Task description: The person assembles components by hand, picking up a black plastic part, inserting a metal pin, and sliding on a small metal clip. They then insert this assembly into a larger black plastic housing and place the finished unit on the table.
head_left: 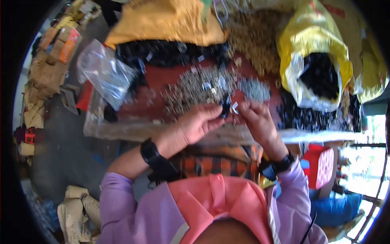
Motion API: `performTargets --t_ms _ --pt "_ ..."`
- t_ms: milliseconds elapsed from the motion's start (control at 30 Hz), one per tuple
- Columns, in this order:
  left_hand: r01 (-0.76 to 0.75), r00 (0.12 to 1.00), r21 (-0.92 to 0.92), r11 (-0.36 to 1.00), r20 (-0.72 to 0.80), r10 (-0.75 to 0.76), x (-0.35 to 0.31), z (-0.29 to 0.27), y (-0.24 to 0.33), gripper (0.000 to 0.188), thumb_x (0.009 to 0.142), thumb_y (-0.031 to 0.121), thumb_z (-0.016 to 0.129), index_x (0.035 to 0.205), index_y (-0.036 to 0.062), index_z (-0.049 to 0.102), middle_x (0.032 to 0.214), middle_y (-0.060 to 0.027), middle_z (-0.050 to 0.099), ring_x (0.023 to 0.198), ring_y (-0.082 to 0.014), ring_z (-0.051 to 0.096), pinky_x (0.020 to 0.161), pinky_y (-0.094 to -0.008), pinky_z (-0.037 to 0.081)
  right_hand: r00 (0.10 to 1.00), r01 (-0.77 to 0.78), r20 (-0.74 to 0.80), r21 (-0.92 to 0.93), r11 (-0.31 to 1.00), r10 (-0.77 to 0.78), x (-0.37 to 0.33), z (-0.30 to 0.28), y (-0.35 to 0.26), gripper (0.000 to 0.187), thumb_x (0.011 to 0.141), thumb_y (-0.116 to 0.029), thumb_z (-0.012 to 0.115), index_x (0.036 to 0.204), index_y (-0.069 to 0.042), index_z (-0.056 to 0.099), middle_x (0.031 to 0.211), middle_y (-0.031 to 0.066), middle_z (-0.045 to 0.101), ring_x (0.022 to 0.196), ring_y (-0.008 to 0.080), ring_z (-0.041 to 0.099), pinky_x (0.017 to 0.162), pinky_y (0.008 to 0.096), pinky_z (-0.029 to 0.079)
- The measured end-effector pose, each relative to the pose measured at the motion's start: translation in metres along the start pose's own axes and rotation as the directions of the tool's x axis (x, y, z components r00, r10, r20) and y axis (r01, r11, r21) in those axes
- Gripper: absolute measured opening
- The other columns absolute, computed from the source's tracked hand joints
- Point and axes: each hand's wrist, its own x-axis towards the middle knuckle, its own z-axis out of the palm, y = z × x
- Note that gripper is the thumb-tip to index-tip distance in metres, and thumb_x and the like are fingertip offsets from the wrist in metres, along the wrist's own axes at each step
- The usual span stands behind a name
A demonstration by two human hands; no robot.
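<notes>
Over the near edge of the red worktable [158, 79], my two hands are close together. My left hand [199, 122] pinches a small black part [226, 108] between thumb and fingers. Just right of it, my right hand [259, 120] is closed at the fingertips on a small shiny metal piece [235, 107], a short gap from the black part. Beyond my hands lies a heap of small metal pieces [191, 87], with a smaller pile of grey metal parts [255, 89] to its right. Motion blur hides finer detail.
An orange-yellow sack [170, 22] stands over black parts [162, 55] at the back. Tan pieces [256, 38] are heaped at back right. A yellow bag [315, 30] gapes with black parts. At left lies a clear plastic bag [107, 73]; cardboard boxes [53, 61] line the far left.
</notes>
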Motion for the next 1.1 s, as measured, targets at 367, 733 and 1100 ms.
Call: performTargets --t_ms 367,733,1100 --pt "0.115 0.992 0.096 0.989 0.031 -0.118 -0.007 0.001 -0.004 0.019 0.079 0.013 0.053 0.098 0.0068 0.054 0.091 -0.0057 0.057 0.080 -0.0216 0.059 0.065 -0.0229 0.049 0.962 0.267 -0.008 -0.173 0.948 -0.272 -0.016 0.015 0.007 0.005 0.077 -0.004 0.056 0.077 0.000 0.054 0.070 -0.0020 0.051 0.064 0.0033 0.044 0.057 0.0173 0.036" --pt "0.129 0.987 0.116 0.985 0.077 -0.138 -0.004 -0.003 -0.008 0.018 0.079 0.014 0.054 0.094 0.0040 0.056 0.088 -0.0061 0.058 0.078 -0.0194 0.059 0.064 -0.0203 0.049 0.803 0.564 0.197 -0.555 0.611 -0.563 -0.014 0.009 0.001 0.007 0.070 0.003 0.057 0.074 0.000 0.052 0.069 0.0056 0.051 0.058 0.0130 0.049 0.051 0.0227 0.038" --pt "0.111 0.993 0.197 0.974 0.022 -0.118 -0.003 0.000 -0.008 0.020 0.077 0.013 0.056 0.095 0.0022 0.056 0.087 -0.0075 0.059 0.078 -0.0189 0.059 0.065 -0.0201 0.048 0.719 0.608 0.321 -0.720 0.334 -0.617 -0.018 0.011 -0.003 0.016 0.064 0.003 0.061 0.077 -0.002 0.053 0.069 0.0085 0.050 0.059 0.0233 0.050 0.052 0.0291 0.041"
